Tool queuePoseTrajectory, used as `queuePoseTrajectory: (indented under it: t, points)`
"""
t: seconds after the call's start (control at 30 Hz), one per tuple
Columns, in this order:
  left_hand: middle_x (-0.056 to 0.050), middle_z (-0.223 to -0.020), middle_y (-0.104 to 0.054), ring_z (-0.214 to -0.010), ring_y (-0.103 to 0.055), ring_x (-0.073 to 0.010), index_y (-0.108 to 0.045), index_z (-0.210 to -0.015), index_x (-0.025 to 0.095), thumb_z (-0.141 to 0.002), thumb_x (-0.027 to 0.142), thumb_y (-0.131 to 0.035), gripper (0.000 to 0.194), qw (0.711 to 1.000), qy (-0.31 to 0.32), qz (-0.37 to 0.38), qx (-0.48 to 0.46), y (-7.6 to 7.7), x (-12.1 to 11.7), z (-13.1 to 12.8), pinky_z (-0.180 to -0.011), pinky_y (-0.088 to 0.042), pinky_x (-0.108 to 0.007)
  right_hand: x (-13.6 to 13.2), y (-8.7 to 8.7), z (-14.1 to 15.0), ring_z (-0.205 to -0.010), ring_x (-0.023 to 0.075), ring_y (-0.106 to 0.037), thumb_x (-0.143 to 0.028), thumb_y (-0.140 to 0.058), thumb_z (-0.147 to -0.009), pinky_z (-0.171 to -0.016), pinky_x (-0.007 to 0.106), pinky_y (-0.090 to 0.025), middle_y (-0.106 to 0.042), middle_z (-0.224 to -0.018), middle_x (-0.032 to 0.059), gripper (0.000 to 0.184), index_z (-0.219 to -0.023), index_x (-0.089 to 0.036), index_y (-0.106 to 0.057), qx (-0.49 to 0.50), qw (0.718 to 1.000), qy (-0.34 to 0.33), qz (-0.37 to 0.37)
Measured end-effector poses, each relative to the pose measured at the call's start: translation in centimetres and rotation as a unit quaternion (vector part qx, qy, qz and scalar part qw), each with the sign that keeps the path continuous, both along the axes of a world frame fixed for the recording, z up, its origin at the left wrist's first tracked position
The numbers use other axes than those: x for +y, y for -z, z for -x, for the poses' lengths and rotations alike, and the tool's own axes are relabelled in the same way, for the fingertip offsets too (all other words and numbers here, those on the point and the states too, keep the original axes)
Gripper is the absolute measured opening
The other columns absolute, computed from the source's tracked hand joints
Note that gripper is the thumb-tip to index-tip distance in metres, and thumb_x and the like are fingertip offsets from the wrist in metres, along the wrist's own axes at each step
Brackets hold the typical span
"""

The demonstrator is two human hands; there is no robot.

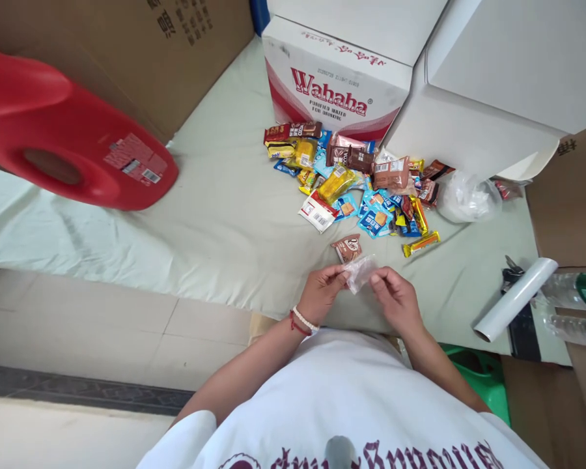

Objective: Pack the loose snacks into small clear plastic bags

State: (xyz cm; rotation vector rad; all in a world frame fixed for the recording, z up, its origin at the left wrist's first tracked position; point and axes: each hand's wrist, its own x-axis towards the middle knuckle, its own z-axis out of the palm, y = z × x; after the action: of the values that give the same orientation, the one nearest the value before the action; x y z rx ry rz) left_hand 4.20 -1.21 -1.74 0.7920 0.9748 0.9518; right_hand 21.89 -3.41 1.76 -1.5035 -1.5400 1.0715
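A small clear plastic bag is stretched between my two hands above the table's front edge. My left hand pinches its left side between thumb and fingers. At the bag's right edge, the thumb and fingers of my right hand are closed on it. Just beyond the bag lies a brown snack packet. Farther back spreads a pile of wrapped snacks, among them blue cracker packets, a yellow packet and a white-and-red packet. A yellow bar lies at the pile's near right.
Behind the pile stands a Wahaha carton. A bunched clear plastic bag sits to its right. A large red jug stands at left on the pale cloth. At right are a white roll and plastic bottles.
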Motion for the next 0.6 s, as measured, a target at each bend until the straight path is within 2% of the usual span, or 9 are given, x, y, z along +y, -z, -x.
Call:
queuePoseTrajectory:
  t: [0.07,0.17,0.27,0.37,0.43,0.53,0.6]
  points:
    - [-0.003,-0.080,-0.075,-0.077,-0.066,-0.0173,-0.079,-0.088,0.017,-0.084,0.053,-0.074,0.037,0.999,0.023,-0.034,0.033,0.0,-0.1,-0.1,-0.079,-0.055,-0.032,0.4,0.2,-0.1,-0.064,0.0136,-0.051,-0.048,-0.065,-0.095,-0.056,0.025,-0.041,-0.061,-0.078,-0.0005,0.025,-0.095,-0.023,-0.064,0.057,0.996,0.041,0.051]
    - [-0.004,-0.084,-0.077,-0.081,-0.068,-0.0190,-0.080,-0.089,0.020,-0.083,0.051,-0.075,0.033,0.995,0.023,-0.067,0.067,0.2,-0.3,-0.4,-0.081,-0.055,-0.033,1.1,0.6,0.3,-0.069,0.0136,-0.054,-0.047,-0.076,-0.086,-0.060,0.025,-0.044,-0.064,-0.083,0.0006,0.028,-0.093,-0.022,-0.067,0.106,0.990,0.048,0.076]
    - [-0.004,-0.079,-0.076,-0.074,-0.066,-0.0173,-0.077,-0.083,0.019,-0.077,0.051,-0.082,0.033,0.998,-0.018,-0.032,0.050,0.6,-0.1,0.1,-0.075,-0.055,-0.032,1.4,1.0,0.4,-0.060,0.0113,-0.048,-0.046,-0.075,-0.087,-0.057,0.024,-0.041,-0.058,-0.070,-0.0022,0.027,-0.085,-0.021,-0.067,0.155,0.981,0.069,0.094]
    - [-0.003,-0.073,-0.073,-0.066,-0.062,-0.0138,-0.075,-0.080,0.017,-0.075,0.051,-0.083,0.035,0.998,-0.052,0.010,0.038,0.6,0.4,1.2,-0.066,-0.052,-0.028,1.4,1.5,-0.3,-0.053,0.0100,-0.043,-0.049,-0.078,-0.083,-0.051,0.023,-0.035,-0.055,-0.066,-0.0040,0.030,-0.087,-0.022,-0.066,0.203,0.967,0.103,0.115]
    - [-0.005,-0.078,-0.073,-0.068,-0.061,-0.0136,-0.075,-0.082,0.017,-0.079,0.054,-0.079,0.037,0.998,-0.051,0.011,0.044,0.2,0.6,1.8,-0.062,-0.051,-0.026,1.2,1.6,-0.9,-0.053,0.0105,-0.043,-0.050,-0.077,-0.084,-0.051,0.024,-0.036,-0.054,-0.065,-0.0042,0.030,-0.088,-0.022,-0.067,0.197,0.967,0.106,0.120]
    - [-0.007,-0.092,-0.074,-0.074,-0.063,-0.0145,-0.075,-0.093,0.017,-0.083,0.059,-0.073,0.043,0.999,0.014,-0.006,0.042,-0.6,0.6,1.6,-0.060,-0.051,-0.025,1.1,1.3,-1.1,-0.061,0.0136,-0.050,-0.047,-0.072,-0.089,-0.058,0.026,-0.041,-0.058,-0.070,-0.0016,0.024,-0.091,-0.023,-0.070,0.123,0.987,0.047,0.089]
    - [-0.004,-0.083,-0.071,-0.066,-0.059,-0.0122,-0.073,-0.091,0.017,-0.080,0.059,-0.075,0.043,0.998,0.055,-0.014,0.042,-0.8,0.6,1.0,-0.058,-0.048,-0.024,1.1,0.8,-0.8,-0.075,0.0167,-0.057,-0.042,-0.069,-0.093,-0.068,0.028,-0.045,-0.064,-0.082,0.0019,0.020,-0.091,-0.023,-0.072,0.063,0.997,-0.006,0.042]
